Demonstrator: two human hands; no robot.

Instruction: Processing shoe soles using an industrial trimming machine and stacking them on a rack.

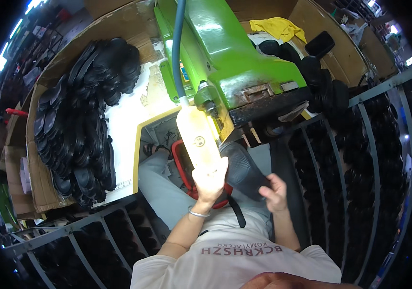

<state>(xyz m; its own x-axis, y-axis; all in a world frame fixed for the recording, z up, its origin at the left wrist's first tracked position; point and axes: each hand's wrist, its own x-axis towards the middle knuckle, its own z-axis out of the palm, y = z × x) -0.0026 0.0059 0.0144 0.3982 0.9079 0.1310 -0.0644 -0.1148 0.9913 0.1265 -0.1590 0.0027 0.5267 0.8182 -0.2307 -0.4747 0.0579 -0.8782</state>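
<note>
A black shoe sole (242, 169) lies tilted in front of my chest, just under the dark head of a green machine (230, 53). My left hand (211, 182), with a thin bracelet on the wrist, grips the sole's left side and is washed out by a bright elongated lamp (198, 137) right above it. My right hand (276, 192) pinches the sole's lower right end with thumb and fingers. Part of the sole is hidden behind the left hand.
A heap of black soles (81, 120) covers the white table (131, 115) on my left. Metal-barred racks full of black soles stand to the right (360, 159) and lower left (95, 241). A red frame (179, 166) sits by my knees. A yellow cloth (279, 26) lies behind the machine.
</note>
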